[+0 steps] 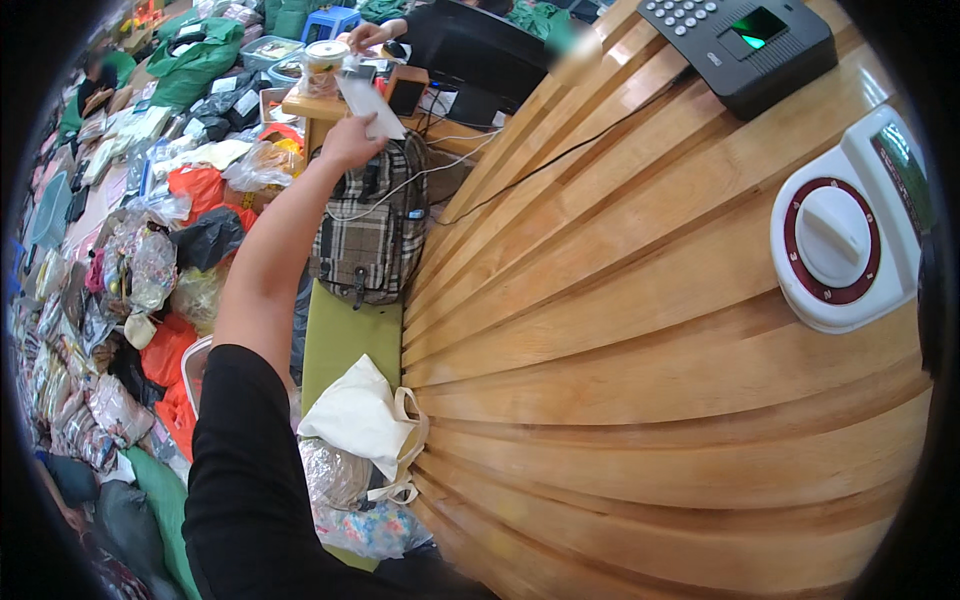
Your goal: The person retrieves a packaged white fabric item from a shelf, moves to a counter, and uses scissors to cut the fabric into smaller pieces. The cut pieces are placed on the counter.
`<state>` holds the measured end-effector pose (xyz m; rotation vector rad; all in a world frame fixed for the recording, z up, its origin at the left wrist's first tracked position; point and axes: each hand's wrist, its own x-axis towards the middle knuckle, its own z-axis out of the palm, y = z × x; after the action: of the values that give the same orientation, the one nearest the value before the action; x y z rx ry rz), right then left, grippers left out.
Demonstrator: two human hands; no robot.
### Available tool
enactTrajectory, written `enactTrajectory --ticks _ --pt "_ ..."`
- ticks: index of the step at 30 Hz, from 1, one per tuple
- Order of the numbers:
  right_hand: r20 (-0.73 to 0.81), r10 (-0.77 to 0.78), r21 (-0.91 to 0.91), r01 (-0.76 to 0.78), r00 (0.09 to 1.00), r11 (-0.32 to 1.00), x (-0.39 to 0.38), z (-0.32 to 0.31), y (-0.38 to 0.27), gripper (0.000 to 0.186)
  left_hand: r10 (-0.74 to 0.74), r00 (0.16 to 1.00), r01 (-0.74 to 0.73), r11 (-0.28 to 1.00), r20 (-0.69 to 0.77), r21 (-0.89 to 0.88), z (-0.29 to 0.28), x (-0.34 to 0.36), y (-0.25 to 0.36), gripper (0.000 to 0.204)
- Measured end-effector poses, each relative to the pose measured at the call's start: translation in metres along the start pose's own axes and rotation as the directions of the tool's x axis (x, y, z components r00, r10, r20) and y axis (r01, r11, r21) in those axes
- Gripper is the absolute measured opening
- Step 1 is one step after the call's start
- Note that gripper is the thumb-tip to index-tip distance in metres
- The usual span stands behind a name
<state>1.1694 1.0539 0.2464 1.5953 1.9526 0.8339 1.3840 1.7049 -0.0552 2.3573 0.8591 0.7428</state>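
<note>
My left hand (350,143) reaches forward at the end of an outstretched arm in a black short sleeve. Its fingers are closed on a white sheet of paper (368,106), held out by the corner of a wooden desk (318,106). Just below the hand, a plaid backpack (356,235) rests on a green padded bench (345,335), with a white cable across its top. At the desk's far side another person's hand (370,36) is near a lidded clear cup (325,57). My right hand is out of view.
A slatted wooden wall (640,330) fills the right, bearing a black fingerprint keypad device (750,45) and a white dial timer (830,232). A white cloth bag (362,415) lies on the bench. Heaped bagged goods (130,260) cover the left. A dark monitor (465,60) stands beyond the backpack.
</note>
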Motion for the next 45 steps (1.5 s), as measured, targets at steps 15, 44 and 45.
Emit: enactTrajectory --ticks 15,44,45 --pt "-0.080 -0.035 -0.113 0.025 0.996 0.993 -0.005 0.004 0.003 0.032 -0.291 0.953 0.203 0.812 -0.078 -0.547 -0.034 0.016 -0.055 0.097" --pt "-0.296 -0.244 -0.533 0.053 0.923 0.845 -0.006 -0.011 0.014 0.029 -0.521 0.754 0.287 -0.285 0.399 -0.915 -0.003 -0.166 -0.030 0.030" --pt "-0.319 -0.266 -0.551 0.050 0.910 0.833 -0.005 -0.011 0.016 0.030 -0.529 0.723 0.284 -0.360 0.445 -0.889 0.006 -0.181 -0.040 0.029"
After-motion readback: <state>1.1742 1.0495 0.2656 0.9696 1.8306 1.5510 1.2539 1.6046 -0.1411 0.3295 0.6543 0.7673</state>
